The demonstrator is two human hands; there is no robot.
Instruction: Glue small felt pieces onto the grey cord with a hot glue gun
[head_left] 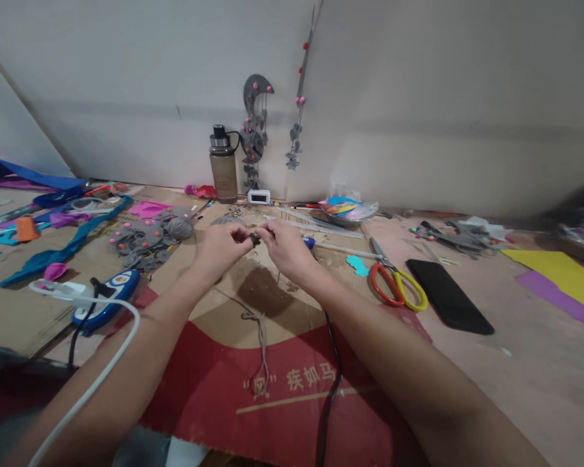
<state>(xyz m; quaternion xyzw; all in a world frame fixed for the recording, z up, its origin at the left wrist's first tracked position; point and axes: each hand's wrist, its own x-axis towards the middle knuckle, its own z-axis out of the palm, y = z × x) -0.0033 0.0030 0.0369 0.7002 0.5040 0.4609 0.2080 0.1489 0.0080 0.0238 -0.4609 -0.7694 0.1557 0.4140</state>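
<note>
Over the cardboard sheet [214, 395], the fingertips of my left hand [225, 248] and my right hand [288, 250] meet. Both are closed in a pinch on a small dark grey piece [255, 240]; my fingers cover much of it, so its exact shape is hidden. Grey yarn [261, 340] with a loose knot trails on the cardboard below my hands. A blue tool end [308, 242] shows just beyond my right hand, partly hidden by it. To the left lies a heap of grey felt pieces [143, 243] with pink and orange pompoms.
Scissors [399, 279] and a black phone [448, 295] lie on the right. A bottle [223, 165] and a small white clock [259, 197] stand at the wall, near hanging grey ornaments [253, 139]. A white cable [102, 383] crosses my left forearm; a black cord [333, 383] runs beneath my right.
</note>
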